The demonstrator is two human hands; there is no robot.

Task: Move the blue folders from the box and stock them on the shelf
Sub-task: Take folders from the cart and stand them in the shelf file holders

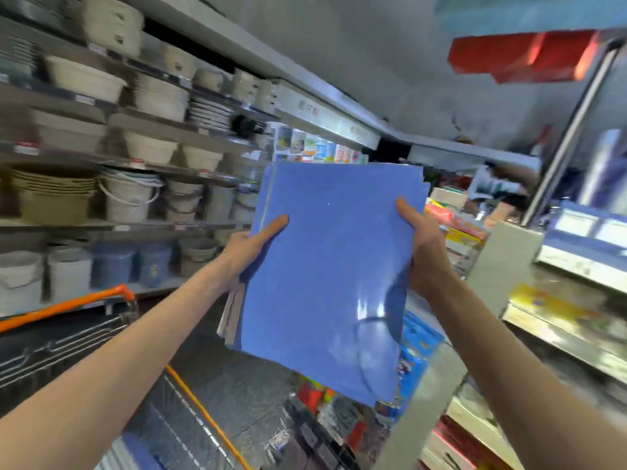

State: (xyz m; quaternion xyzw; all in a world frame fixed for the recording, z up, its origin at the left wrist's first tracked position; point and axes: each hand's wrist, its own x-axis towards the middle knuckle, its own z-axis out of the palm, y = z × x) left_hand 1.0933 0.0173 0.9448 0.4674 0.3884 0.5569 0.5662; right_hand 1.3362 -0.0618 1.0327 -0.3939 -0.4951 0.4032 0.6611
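Both hands grip the blue folders aloft

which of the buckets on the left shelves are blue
The two blue buckets on the lowest shelf, above the orange cart handle; all the other tubs are pale or tan.

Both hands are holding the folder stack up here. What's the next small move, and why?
Probably carry the stack of blue folders rightward toward the shelf: the left hand and right hand grip its side edges, and it hangs in mid-air, resting on nothing.
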